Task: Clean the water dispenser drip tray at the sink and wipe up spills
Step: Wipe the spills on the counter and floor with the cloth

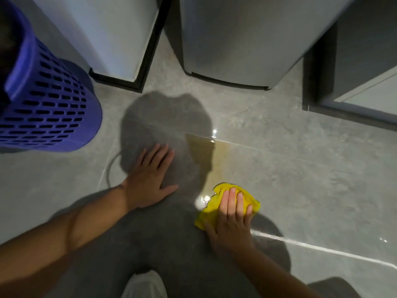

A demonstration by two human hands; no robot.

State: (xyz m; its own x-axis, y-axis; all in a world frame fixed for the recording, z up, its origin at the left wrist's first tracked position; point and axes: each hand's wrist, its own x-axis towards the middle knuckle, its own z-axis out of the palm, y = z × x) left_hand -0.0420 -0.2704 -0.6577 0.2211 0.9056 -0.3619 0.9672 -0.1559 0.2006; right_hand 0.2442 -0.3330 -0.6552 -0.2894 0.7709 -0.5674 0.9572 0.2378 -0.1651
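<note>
At the bottom of the frame a pale shoe (pixel 144 286) shows that we are crouched low over the floor (pixel 300 173). Lower right of centre, our right hand (pixel 233 220) presses the yellow cloth (pixel 217 203) flat to the tile, fingers spread over it, so that grip is a palm press bearing down on the cloth, not a pinch. Left of centre our left hand (pixel 148 177) lies open and flat on the floor, holding nothing, propping us up.

Just beyond the cloth, toward the middle, a yellowish spill (pixel 206 151) runs along the tile joint, with wet glints beside the cloth. To wipe well, we judge it best to push the cloth forward through that streak in overlapping strokes, keeping weight on the left hand and turning the cloth to a dry face once it is soaked.

Farther off, a blue basket (pixel 49 104) stands upper left and two pale appliance bases (pixel 236 50) along the top. The drip tray is not in view.
</note>
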